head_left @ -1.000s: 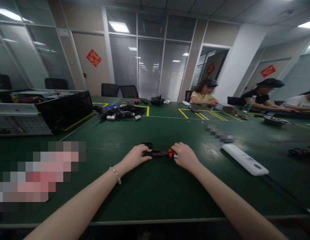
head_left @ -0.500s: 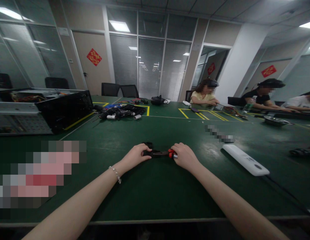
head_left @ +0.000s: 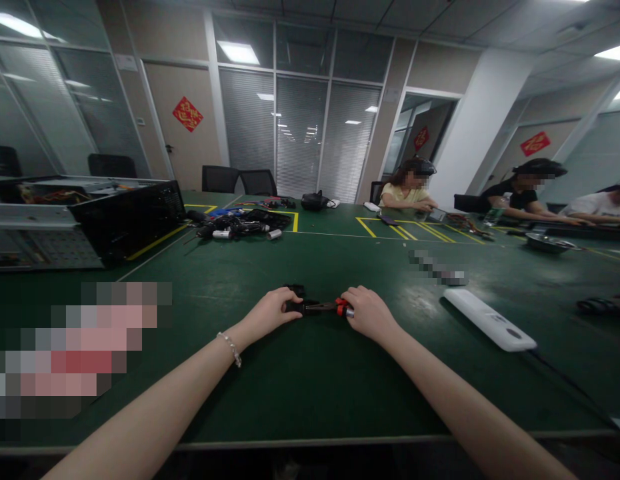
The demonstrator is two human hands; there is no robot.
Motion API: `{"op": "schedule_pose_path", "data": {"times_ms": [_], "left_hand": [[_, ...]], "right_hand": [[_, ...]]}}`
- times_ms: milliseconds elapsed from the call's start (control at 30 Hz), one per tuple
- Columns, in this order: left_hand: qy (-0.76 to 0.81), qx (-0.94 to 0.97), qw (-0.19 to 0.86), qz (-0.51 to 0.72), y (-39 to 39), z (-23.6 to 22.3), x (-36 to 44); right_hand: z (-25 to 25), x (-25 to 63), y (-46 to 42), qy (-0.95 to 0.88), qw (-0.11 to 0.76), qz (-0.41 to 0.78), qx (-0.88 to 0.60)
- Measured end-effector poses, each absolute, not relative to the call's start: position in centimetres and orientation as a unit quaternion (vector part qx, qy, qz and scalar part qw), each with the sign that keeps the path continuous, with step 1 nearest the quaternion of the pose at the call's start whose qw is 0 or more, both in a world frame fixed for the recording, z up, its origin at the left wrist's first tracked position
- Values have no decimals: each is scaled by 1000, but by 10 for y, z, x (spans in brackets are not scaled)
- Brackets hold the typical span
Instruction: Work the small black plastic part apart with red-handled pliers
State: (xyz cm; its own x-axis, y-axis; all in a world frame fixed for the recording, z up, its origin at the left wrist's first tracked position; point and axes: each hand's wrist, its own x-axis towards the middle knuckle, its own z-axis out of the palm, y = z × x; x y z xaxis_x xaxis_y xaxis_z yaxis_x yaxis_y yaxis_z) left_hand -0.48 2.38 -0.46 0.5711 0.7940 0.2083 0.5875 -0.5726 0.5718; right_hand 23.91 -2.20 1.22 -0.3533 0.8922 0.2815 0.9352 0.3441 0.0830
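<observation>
Over the green table, my right hand [head_left: 367, 311] is closed around the red handles of a pair of pliers [head_left: 320, 307], whose dark narrow jaws point left. The jaw tips reach a small black part [head_left: 295, 307]; whether they grip it cannot be made out. Thumb and fingers of my left hand [head_left: 274, 310] pinch that black part, and its exact kind is not clear. Just behind it lies another small dark piece [head_left: 296, 290], partly hidden by the fingers.
An open computer case [head_left: 130, 223] stands at the left. A pile of cables and parts [head_left: 240, 223] lies farther back. To the right is a white power strip [head_left: 490, 320] with a black cord. Several people sit at the far right side.
My hands, the pliers and the black part stay in nearly the same place. The view has shifted very slightly.
</observation>
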Motion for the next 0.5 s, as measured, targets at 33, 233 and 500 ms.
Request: {"op": "schedule_pose_path", "data": {"times_ms": [33, 233, 500], "left_hand": [[403, 857, 226, 227, 24, -4, -5], [402, 860, 217, 227, 24, -4, -4], [404, 857, 231, 223, 21, 0, -5]], "right_hand": [[13, 239, -22, -814, 92, -120, -560], [19, 237, -25, -818, 92, -154, -547], [15, 239, -24, -815, 92, -138, -555]]}}
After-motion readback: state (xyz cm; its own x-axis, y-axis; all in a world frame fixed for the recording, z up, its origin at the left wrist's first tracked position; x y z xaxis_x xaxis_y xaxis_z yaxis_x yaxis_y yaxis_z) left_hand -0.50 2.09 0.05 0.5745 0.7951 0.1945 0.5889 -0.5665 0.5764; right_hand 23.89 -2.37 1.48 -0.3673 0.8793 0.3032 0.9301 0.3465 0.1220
